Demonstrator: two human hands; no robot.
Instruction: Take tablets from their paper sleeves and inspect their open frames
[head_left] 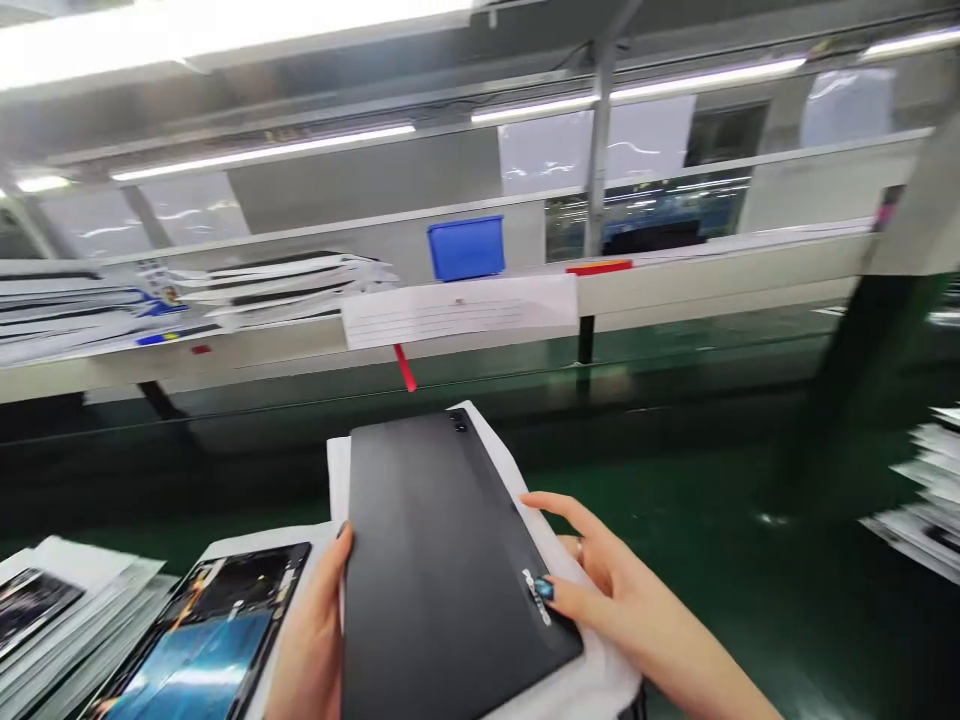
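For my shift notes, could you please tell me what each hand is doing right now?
Left hand: holding the dark tablet.
Right hand: holding the dark tablet by its edge.

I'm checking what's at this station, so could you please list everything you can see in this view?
dark grey tablet: one, dark grey, held back-up in both hands
white wrapping sheet: one, white, under the tablet
opened tablet: one, black with a blue area, lower left beside the left hand
stack of sheets: one pile, white and grey, far lower left
stacked items: one pile, white and dark, right edge
stacked packaging: one pile, white and black, on the far shelf
blue bin: one, blue, on the far shelf
paper sheet: one, white, on the shelf edge
red strip: one, red, below the paper sheet
left hand: one, on the tablet's left edge
right hand: one, on the tablet's right edge
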